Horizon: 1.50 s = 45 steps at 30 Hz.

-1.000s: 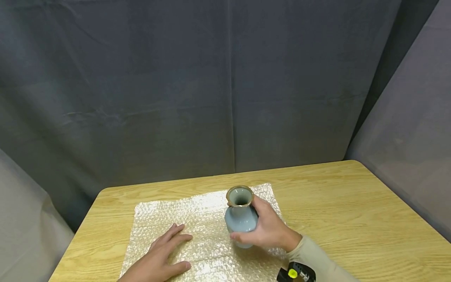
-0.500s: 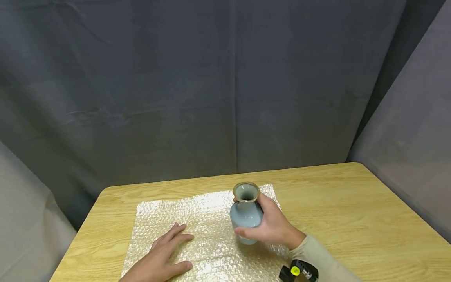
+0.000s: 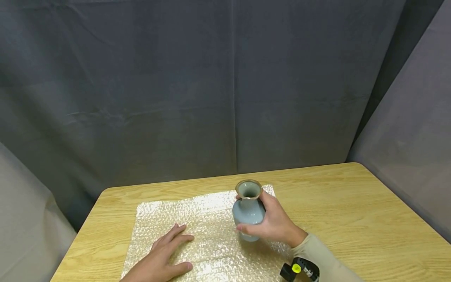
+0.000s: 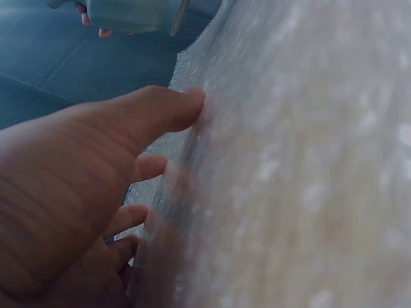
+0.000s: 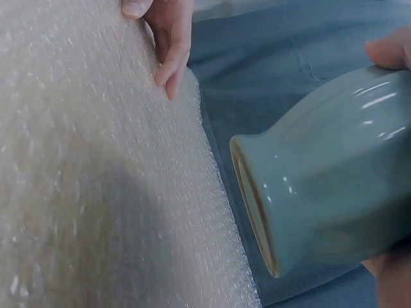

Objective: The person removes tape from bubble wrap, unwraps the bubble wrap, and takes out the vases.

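A pale blue-green vase [image 3: 248, 213] with a brown rim is in my right hand [image 3: 278, 225], whose thumb and fingers curl around its body. In the right wrist view the foot of the vase [image 5: 321, 179] is apart from the sheet of bubble wrap [image 5: 96, 160], so it hangs in the air. My left hand [image 3: 160, 256] lies over the left part of the bubble wrap [image 3: 211, 246] in the head view, fingers spread. The left wrist view has the fingertips [image 4: 192, 106] touching the wrap's surface. Most of the right fingers are hidden behind the vase.
The bubble wrap lies flat on a wooden table [image 3: 352, 219]. Dark grey curtains [image 3: 176, 98] hang behind the table's far edge, with lighter cloth [image 3: 405, 137] on the right side. A black device with a yellow dot [image 3: 301, 269] is on my right wrist.
My right hand has lifted the vase a little and carried it slightly right. The left hand has stayed on the bubble wrap; the view itself shifted slightly.
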{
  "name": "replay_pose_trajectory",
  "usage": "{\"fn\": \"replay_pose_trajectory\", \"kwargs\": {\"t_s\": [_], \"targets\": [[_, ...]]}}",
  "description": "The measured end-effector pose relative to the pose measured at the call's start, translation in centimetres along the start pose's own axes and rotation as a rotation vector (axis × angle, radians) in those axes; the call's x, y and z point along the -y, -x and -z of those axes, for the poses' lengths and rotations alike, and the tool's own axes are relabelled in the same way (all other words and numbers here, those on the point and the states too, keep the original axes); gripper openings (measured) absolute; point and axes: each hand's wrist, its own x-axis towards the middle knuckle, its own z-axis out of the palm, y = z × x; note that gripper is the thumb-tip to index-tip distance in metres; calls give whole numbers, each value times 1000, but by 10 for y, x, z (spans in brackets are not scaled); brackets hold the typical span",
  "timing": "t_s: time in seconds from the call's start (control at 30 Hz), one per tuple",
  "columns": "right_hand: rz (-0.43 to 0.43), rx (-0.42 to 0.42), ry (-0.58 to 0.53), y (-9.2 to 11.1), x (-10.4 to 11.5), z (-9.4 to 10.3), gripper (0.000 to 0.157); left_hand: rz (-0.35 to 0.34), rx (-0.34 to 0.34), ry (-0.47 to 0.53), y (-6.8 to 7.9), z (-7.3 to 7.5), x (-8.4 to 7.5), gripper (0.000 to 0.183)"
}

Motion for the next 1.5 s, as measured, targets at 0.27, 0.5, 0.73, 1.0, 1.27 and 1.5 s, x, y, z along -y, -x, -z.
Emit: {"fn": "replay_pose_trajectory", "kwargs": {"t_s": [0.27,0.5,0.73,1.0,1.27,1.5], "targets": [[-47,-19,12,1,-3,3,80,-2,-6,-8,-1,-1,0,62],[-23,-39,27,0,-6,7,80,8,9,7,-2,0,1,63],[-30,-59,9,-1,-8,11,78,2,13,21,-2,1,-1,61],[-46,-87,-14,-1,-13,15,76,-3,1,8,0,0,-1,63],[-62,-97,-14,-2,-15,18,76,-8,-3,1,0,0,1,62],[-99,-109,-6,-2,-20,20,77,-14,-3,5,0,0,1,63]]}}
